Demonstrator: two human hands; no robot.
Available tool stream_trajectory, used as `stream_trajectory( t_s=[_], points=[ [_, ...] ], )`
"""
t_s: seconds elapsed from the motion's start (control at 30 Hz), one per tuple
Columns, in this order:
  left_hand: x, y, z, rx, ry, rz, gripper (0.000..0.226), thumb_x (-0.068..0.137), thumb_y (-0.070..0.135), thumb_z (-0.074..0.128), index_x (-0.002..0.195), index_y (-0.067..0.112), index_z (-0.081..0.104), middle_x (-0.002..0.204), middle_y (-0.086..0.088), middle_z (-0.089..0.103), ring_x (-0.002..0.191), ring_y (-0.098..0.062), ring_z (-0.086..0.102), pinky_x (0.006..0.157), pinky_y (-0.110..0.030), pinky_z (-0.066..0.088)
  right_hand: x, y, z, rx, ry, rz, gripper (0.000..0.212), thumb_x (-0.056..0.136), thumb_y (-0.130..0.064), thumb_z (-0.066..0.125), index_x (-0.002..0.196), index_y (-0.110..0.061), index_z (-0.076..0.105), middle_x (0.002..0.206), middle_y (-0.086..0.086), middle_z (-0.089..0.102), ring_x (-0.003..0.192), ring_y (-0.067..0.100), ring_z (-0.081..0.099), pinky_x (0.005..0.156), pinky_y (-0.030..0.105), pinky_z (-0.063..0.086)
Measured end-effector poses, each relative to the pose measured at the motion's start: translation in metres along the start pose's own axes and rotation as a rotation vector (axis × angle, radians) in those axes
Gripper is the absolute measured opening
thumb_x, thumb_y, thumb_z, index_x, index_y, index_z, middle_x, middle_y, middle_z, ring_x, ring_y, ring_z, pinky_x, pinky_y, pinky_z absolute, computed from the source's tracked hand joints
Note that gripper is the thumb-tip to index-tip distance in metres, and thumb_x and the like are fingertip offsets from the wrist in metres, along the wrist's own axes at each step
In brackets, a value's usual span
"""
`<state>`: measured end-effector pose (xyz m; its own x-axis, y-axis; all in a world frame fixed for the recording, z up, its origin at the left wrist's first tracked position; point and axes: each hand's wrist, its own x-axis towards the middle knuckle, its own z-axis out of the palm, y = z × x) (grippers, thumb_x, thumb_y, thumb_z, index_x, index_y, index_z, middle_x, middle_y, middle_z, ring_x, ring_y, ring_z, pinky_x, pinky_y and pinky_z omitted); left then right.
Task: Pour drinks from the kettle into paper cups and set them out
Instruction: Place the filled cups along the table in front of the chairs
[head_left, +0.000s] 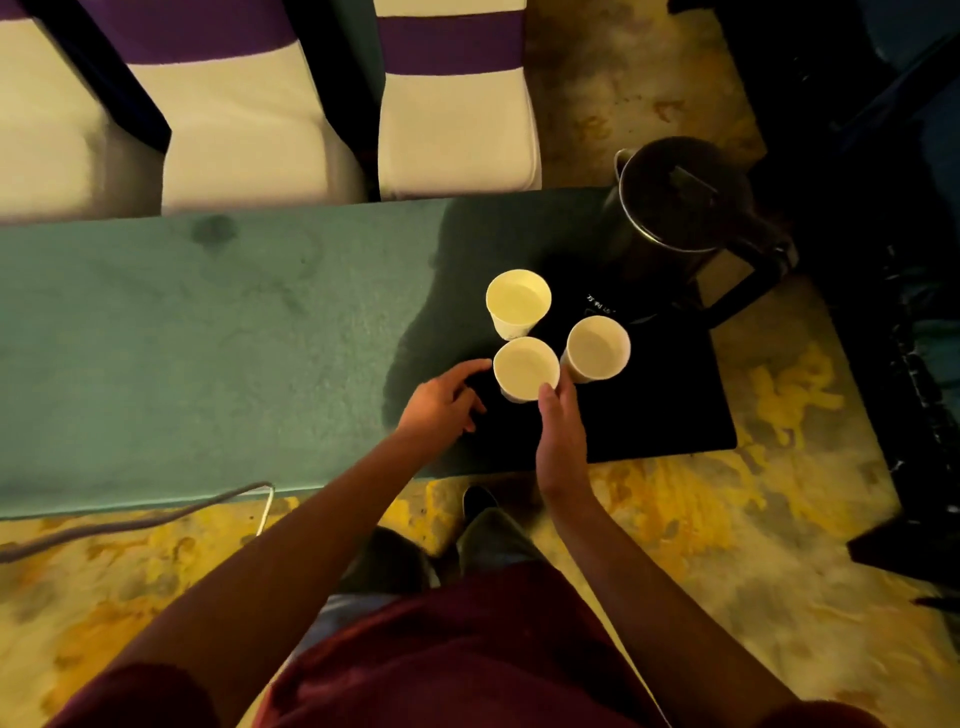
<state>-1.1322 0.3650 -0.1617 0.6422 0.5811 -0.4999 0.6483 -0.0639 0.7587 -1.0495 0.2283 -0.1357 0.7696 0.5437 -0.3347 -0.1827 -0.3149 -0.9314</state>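
Three white paper cups stand close together on a black tray (675, 415) at the right end of the green table (208, 338). One is farther back (518, 301), one to the right (596, 347) and one nearest me (525, 368). A dark kettle (680, 208) with its lid down sits behind them on the tray's far right, handle pointing right. My left hand (441, 405) reaches to the near cup's left side, its index fingertip at the cup wall. On that cup's right side my right hand (561, 431) rests with fairly straight fingers touching it.
White chairs with purple bands (452, 104) stand along the table's far side. A grey cable (156, 519) runs along the near edge onto the patterned yellow carpet. Dark furniture (883, 260) stands right of the table.
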Motion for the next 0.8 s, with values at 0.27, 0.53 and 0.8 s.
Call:
stream_trajectory(
  t_s=[0.27,0.53,0.8],
  points=[
    [0.012,-0.003,0.000,0.070,-0.041,0.085,0.032,0.100,0.017,0.048,0.125,0.031,0.062,0.083,-0.003,0.072,0.059,-0.014,0.066,0.050,-0.022,0.051,0.020,0.007,0.026,0.075,0.155,-0.039,0.035,0.108,-0.019,0.043,0.113,-0.053,0.045,0.116,-0.029,0.051,0.104,-0.028,0.051,0.089,-0.001,0.038],
    [0.012,-0.006,0.001,0.103,-0.016,0.146,0.037,0.094,0.009,0.049,0.123,0.030,0.061,0.077,0.000,0.072,0.056,-0.009,0.066,0.051,-0.016,0.050,0.027,0.019,0.034,0.093,0.240,-0.085,0.030,0.109,-0.025,0.041,0.116,-0.052,0.054,0.118,-0.022,0.059,0.108,-0.010,0.060,0.092,0.011,0.048],
    [0.006,-0.004,0.004,0.069,-0.047,0.166,0.025,0.093,0.009,0.051,0.110,0.023,0.061,0.077,0.000,0.072,0.056,-0.004,0.066,0.053,-0.013,0.047,0.030,0.014,0.032,0.088,0.264,-0.100,0.030,0.109,-0.018,0.043,0.114,-0.042,0.061,0.114,-0.014,0.066,0.102,-0.002,0.065,0.086,0.017,0.052]
  ],
)
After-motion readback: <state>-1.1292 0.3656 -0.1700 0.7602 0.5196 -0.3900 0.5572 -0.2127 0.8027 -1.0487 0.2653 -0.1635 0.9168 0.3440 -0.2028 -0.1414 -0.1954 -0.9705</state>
